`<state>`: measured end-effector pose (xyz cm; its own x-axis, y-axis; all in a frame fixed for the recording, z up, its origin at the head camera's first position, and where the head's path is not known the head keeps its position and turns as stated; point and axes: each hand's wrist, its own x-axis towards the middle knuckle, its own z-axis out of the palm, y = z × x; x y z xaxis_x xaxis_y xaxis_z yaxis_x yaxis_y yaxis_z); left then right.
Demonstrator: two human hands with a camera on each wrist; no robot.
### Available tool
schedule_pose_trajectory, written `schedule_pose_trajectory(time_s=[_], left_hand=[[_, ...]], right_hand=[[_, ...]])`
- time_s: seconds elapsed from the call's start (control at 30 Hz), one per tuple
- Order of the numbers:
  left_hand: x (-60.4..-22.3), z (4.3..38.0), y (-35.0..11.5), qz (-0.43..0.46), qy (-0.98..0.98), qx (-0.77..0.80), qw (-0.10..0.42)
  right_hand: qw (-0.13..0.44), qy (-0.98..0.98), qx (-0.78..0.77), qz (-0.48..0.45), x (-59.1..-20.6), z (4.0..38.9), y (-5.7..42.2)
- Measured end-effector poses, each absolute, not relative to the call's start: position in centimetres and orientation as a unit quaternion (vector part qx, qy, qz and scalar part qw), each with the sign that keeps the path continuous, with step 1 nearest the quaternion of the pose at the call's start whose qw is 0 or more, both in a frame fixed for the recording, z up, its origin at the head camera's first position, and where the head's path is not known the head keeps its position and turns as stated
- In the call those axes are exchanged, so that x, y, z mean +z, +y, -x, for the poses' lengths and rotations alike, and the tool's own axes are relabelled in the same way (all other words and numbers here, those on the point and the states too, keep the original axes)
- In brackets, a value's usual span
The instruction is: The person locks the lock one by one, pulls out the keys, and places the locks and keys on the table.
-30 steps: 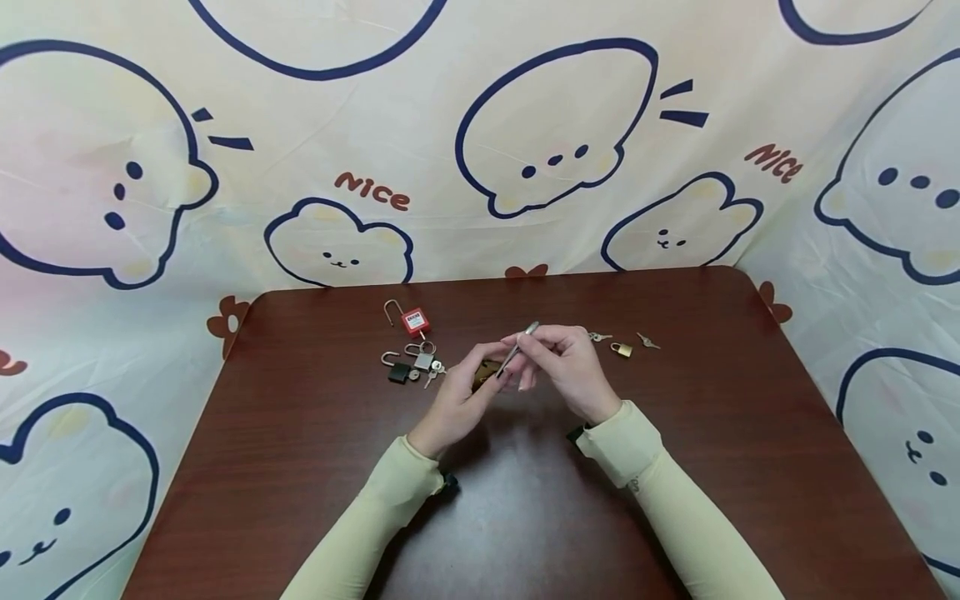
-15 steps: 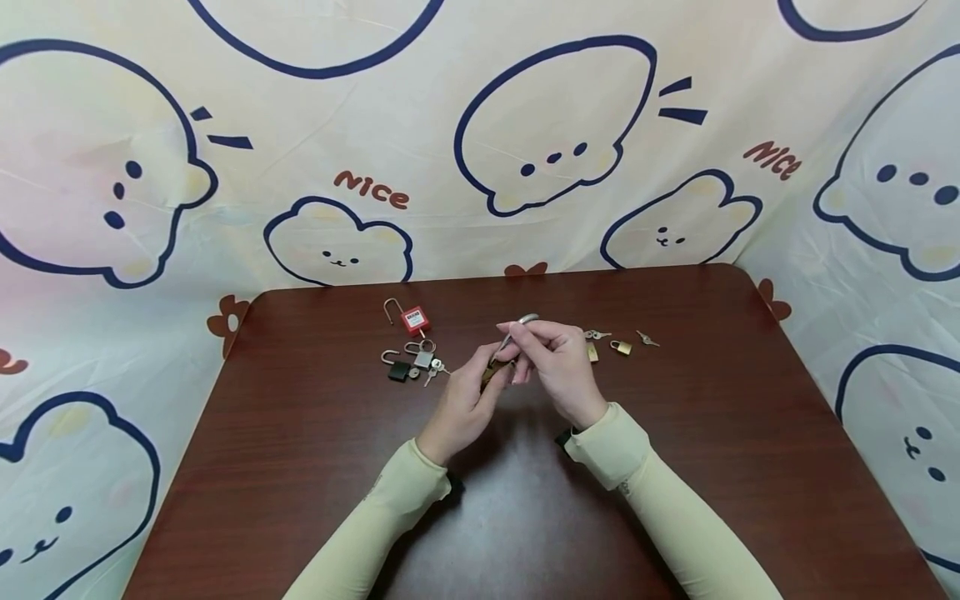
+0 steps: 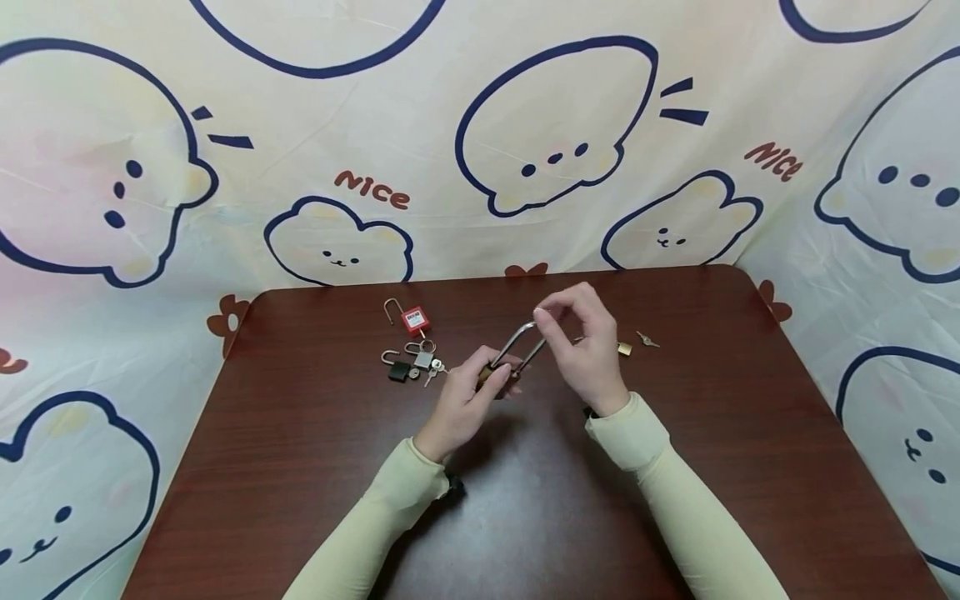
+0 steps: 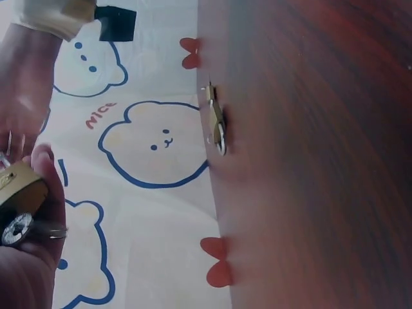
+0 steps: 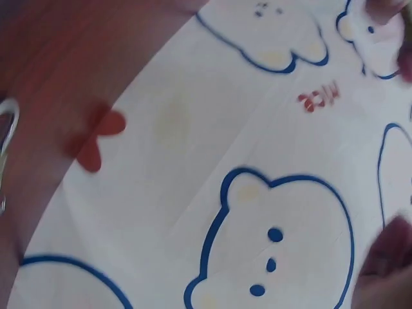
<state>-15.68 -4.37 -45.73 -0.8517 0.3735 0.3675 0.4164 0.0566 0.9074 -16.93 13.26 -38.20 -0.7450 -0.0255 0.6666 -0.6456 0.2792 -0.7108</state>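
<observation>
A brass padlock (image 3: pixel 487 375) with a long silver shackle (image 3: pixel 513 340) is raised above the table. My left hand (image 3: pixel 467 400) grips it by the body, thumb across the near side. At the bend of the shackle, thumb and forefinger of my right hand (image 3: pixel 588 350) pinch the metal, partly hiding it. The left wrist view has the brass body (image 4: pixel 22 188) at its left edge; a round metal face (image 4: pixel 17 229) and a blurred metal piece show at its end. In the right wrist view only some fingertips (image 5: pixel 386 254) appear at the right edge.
Left of the hands lie a red padlock (image 3: pixel 415 319), a black padlock (image 3: pixel 399 372), a silver padlock (image 3: pixel 423 361) and keys (image 3: pixel 433 374). Behind the right hand are a small brass padlock (image 3: pixel 624 349) and a loose key (image 3: pixel 647 339). A printed cloth (image 3: pixel 480 125) hangs beyond the table (image 3: pixel 315 475).
The padlock has turned in my left hand, so its shackle now shows as a wide loop. My right hand has moved up and to the right, to the shackle's bend.
</observation>
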Motion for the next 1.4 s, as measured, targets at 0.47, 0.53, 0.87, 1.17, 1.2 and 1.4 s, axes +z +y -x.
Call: schedule_pose_trajectory(time_s=[0.47, 0.53, 0.87, 1.17, 1.2, 1.4], left_hand=[[-46.9, 16.8, -5.9, 0.194, -0.612, -0.757, -0.118], [-47.5, 17.2, -6.3, 0.172, -0.59, -0.78, -0.118], [-48.0, 17.5, -6.1, 0.139, -0.561, -0.814, -0.059], [-46.1, 16.9, -5.7, 0.126, -0.695, -0.676, 0.21], [-46.0, 16.8, -5.7, 0.125, -0.701, -0.663, 0.23], [-44.9, 16.9, -5.7, 0.15, -0.718, -0.617, 0.287]], right_hand=[[0.112, -0.808, 0.528, -0.236, -42.1, 18.9, 14.2], [0.09, -0.811, 0.532, -0.228, -41.5, 18.3, 14.0], [0.047, -0.805, 0.553, -0.211, -39.7, 16.8, 12.8], [-0.017, -0.77, 0.603, -0.209, -43.0, 17.5, 12.8], [-0.012, -0.769, 0.602, -0.216, -43.1, 17.3, 12.7], [0.055, -0.788, 0.557, -0.256, -43.0, 16.4, 12.3]])
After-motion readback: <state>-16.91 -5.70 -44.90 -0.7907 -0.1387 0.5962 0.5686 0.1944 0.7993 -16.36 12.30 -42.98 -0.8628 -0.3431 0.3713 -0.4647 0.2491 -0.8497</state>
